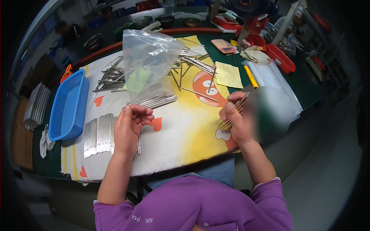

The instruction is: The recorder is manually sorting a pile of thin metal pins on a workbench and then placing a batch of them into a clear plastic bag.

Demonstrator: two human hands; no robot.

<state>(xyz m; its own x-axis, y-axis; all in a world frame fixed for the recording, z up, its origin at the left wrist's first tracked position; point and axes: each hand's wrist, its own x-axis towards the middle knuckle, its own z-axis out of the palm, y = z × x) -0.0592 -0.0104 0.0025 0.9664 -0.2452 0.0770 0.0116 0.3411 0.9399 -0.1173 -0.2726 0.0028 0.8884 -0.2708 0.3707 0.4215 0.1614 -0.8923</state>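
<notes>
My right hand (241,123) is wrapped around a bundle of thin metal rods (226,124), whose ends stick out below the fingers and above the thumb. Part of that hand is lost in a blurred patch. Over the cloth, my left hand (133,123) is loosely curled, fingers apart, with nothing visible in it. Just beyond it lies a small heap of silvery rods (158,101). A neat row of rods (101,134) lies flat to its left. A clear plastic bag (150,50) with a green paper (138,79) covers part of the loose rods (111,79) behind.
A blue plastic basket (69,107) stands at the left edge of the patterned cloth (181,142). A yellow note (229,75), a pink calculator (223,46), a yellow marker-like stick (251,77) and a red tray (280,58) lie at the right. Two other people are in the background.
</notes>
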